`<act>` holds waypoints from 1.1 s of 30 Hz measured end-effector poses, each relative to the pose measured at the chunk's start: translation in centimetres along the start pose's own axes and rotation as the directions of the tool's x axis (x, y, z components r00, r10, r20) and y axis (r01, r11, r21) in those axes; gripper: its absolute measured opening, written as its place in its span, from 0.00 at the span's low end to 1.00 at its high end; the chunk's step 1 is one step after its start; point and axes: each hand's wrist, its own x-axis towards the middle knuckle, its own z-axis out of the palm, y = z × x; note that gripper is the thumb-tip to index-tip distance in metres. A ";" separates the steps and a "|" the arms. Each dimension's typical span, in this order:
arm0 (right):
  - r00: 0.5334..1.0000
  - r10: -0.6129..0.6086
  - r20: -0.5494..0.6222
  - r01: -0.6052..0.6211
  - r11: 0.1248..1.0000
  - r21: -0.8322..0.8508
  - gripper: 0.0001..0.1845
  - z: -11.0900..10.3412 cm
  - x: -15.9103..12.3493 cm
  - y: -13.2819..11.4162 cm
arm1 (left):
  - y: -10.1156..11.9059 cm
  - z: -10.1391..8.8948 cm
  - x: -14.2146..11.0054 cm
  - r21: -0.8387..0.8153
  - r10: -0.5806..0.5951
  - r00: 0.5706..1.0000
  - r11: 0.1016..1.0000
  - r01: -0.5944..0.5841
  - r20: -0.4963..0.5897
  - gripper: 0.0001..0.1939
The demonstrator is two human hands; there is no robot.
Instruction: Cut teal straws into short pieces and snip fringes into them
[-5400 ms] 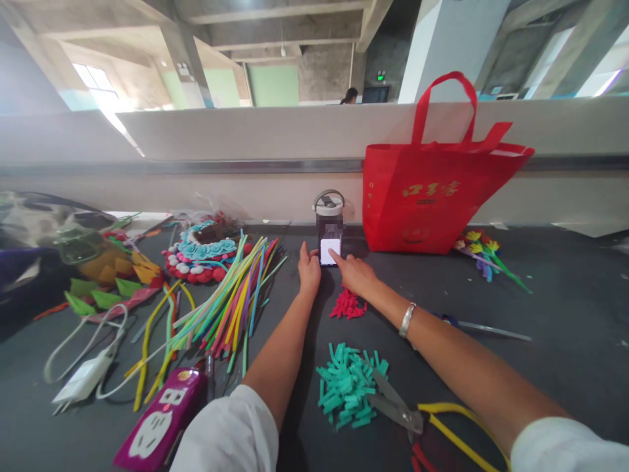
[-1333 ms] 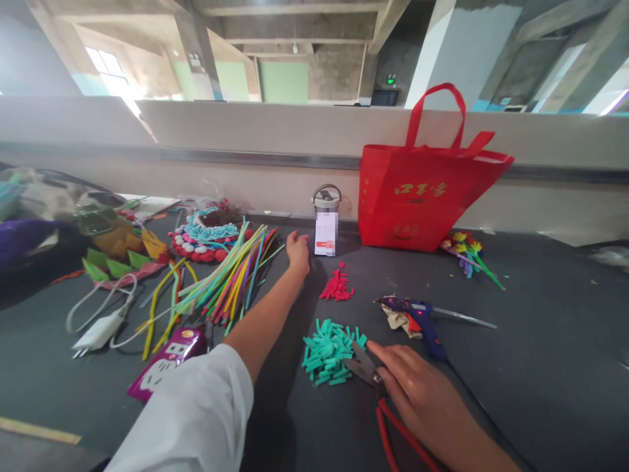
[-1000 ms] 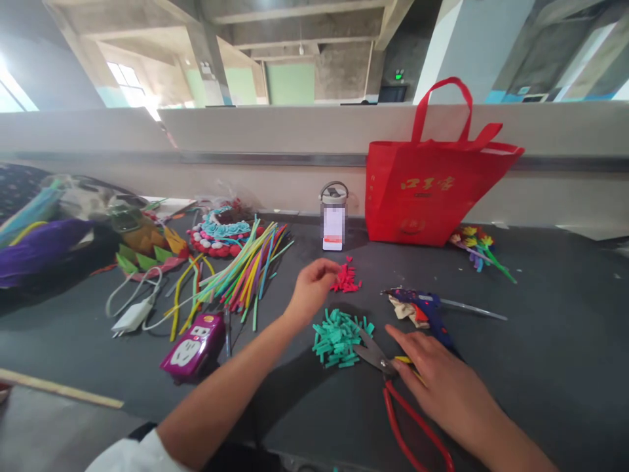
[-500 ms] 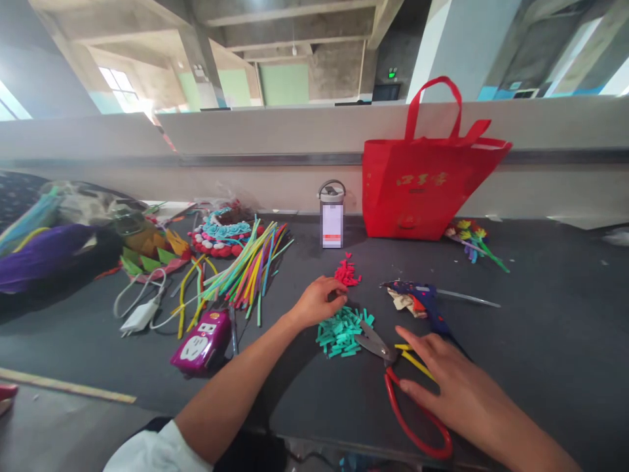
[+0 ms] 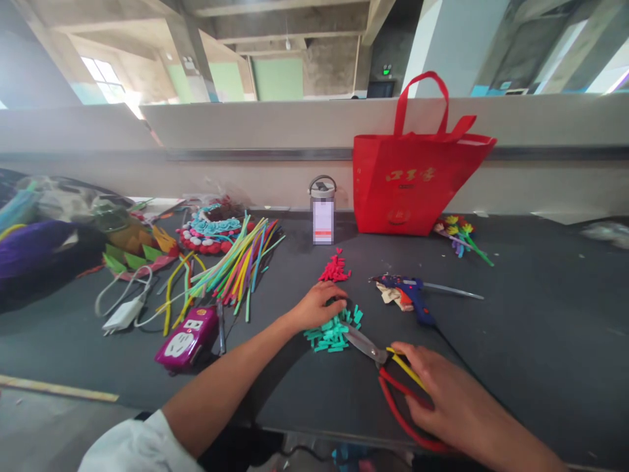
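Note:
My left hand [image 5: 318,307] rests at the upper left edge of a pile of short teal pieces [image 5: 328,337]. Its fingers are loosely bent, thumb and forefinger a little apart, with nothing visible between them. Red-handled scissors [image 5: 366,346] lie with their blades together, tips at the teal pile. Around their red handles is my right hand [image 5: 437,387], which hides part of the loops. Yellow strips [image 5: 410,370] show beside that hand's fingers, close to the scissors' pivot. Just beyond my left hand sits a small heap of red pieces [image 5: 335,269].
A blue glue gun [image 5: 417,298] with its stick and cord lies right of centre. Behind stand a red bag [image 5: 417,183] and a phone [image 5: 323,223] against a lidded cup. Leftward are colourful strips [image 5: 246,269], a purple case [image 5: 189,341] and a white charger [image 5: 125,314].
My right hand has closed in on the scissors' handles, and the blades have come together. The left hand stays by the teal pile. The whole view has shifted slightly.

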 end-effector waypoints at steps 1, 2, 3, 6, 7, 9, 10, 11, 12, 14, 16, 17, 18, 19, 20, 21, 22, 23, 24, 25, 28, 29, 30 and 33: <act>1.000 0.017 0.003 -0.017 1.000 0.011 0.32 0.0 -0.1 -0.1 | 0.2 0.0 0.0 -0.016 -0.005 1.000 1.000 0.005 0.009 0.16; 0.999 0.034 0.002 -0.034 0.999 0.015 0.30 0.0 -0.1 -0.1 | 0.3 -0.1 -0.1 -0.031 -0.001 1.000 1.000 0.002 0.031 0.19; 0.999 0.048 -0.005 -0.048 0.999 0.013 0.29 0.1 -0.2 0.0 | 0.6 -0.3 -0.1 -0.045 0.012 0.997 0.999 -0.009 0.071 0.21; 0.997 0.067 -0.046 -0.067 0.998 -0.006 0.27 0.3 -0.1 0.2 | 1.3 -0.7 -0.5 -0.054 0.100 0.969 0.994 -0.090 0.227 0.35; 0.996 0.067 -0.054 -0.067 0.998 -0.007 0.26 0.3 -0.1 0.2 | 1.6 -0.7 -0.6 -0.039 0.136 0.953 0.991 -0.131 0.272 0.42; 0.996 0.073 -0.054 -0.073 0.997 0.006 0.24 0.0 0.0 0.0 | 2.0 -0.4 -0.8 0.009 0.193 0.924 0.978 -0.208 0.331 0.53; 0.995 0.089 -0.044 -0.088 0.996 0.016 0.23 -0.3 0.1 -0.2 | 2.2 -0.2 -0.9 0.034 0.210 0.917 0.971 -0.235 0.340 0.55; 0.993 0.111 -0.027 -0.110 0.993 0.030 0.22 -0.6 0.1 -0.4 | 2.3 0.1 -1.0 0.057 0.217 0.915 0.966 -0.251 0.339 0.53; 0.991 0.136 0.001 -0.136 0.989 0.049 0.21 -1.0 0.1 -0.7 | 2.3 0.5 -1.1 0.078 0.218 0.919 0.963 -0.256 0.328 0.49; 0.980 0.182 0.079 -0.190 0.975 0.115 0.19 -1.8 0.0 -1.0 | 2.2 1.0 -1.1 0.110 0.216 0.929 0.960 -0.258 0.300 0.37; 0.966 0.215 0.141 -0.243 0.943 0.227 0.16 -2.3 -0.2 -1.0 | 2.0 1.2 -1.0 0.137 0.227 0.931 0.952 -0.274 0.284 0.27; 0.959 0.227 0.167 -0.269 0.918 0.293 0.16 -2.5 -0.2 -0.9 | 2.0 1.3 -1.0 0.147 0.236 0.930 0.947 -0.284 0.281 0.24; 0.952 0.239 0.193 -0.295 0.885 0.359 0.16 -2.7 -0.3 -0.7 | 1.9 1.3 -0.9 0.157 0.242 0.931 0.944 -0.291 0.275 0.21; 0.943 0.249 0.220 -0.321 0.850 0.418 0.18 -2.7 -0.3 -0.5 | 1.8 1.3 -0.9 0.165 0.243 0.932 0.942 -0.293 0.268 0.19; 0.934 0.256 0.250 -0.347 0.814 0.465 0.19 -2.8 -0.3 -0.2 | 1.8 1.3 -0.8 0.174 0.239 0.936 0.942 -0.289 0.258 0.17; 0.924 0.262 0.280 -0.373 0.780 0.502 0.21 -2.9 -0.4 0.0 | 1.7 1.3 -0.7 0.184 0.231 0.942 0.943 -0.279 0.245 0.15; 0.910 0.267 0.318 -0.404 0.744 0.532 0.23 -3.1 -0.5 0.2 | 1.7 1.4 -0.7 0.196 0.221 0.948 0.944 -0.267 0.229 0.14; 0.894 0.267 0.358 -0.435 0.705 0.560 0.25 -3.3 -0.6 0.3 | 1.6 1.4 -0.7 0.208 0.212 0.954 0.944 -0.256 0.211 0.12; 0.881 0.262 0.394 -0.462 0.659 0.594 0.26 -3.5 -0.7 0.4 | 1.6 1.5 -0.7 0.219 0.206 0.959 0.944 -0.248 0.194 0.11; 0.873 0.245 0.423 -0.478 0.608 0.634 0.28 -3.8 -0.9 0.4 | 1.6 1.6 -0.7 0.228 0.203 0.963 0.943 -0.241 0.177 0.11; 0.893 0.176 0.414 -0.446 0.461 0.767 0.32 -4.4 -1.4 0.4 | 1.7 1.8 -0.7 0.253 0.196 0.971 0.941 -0.225 0.134 0.09; 0.905 0.155 0.395 -0.422 0.424 0.801 0.32 -4.5 -1.5 0.4 | 1.7 1.9 -0.7 0.262 0.191 0.973 0.940 -0.218 0.127 0.08; 0.913 0.131 0.386 -0.405 0.389 0.827 0.30 -4.6 -1.5 0.5 | 1.8 1.9 -0.6 0.271 0.181 0.976 0.940 -0.208 0.121 0.07; 0.925 0.060 0.375 -0.374 0.308 0.875 0.24 -4.6 -1.0 0.7 | 2.2 2.4 -0.2 0.301 0.120 0.989 0.943 -0.140 0.084 0.04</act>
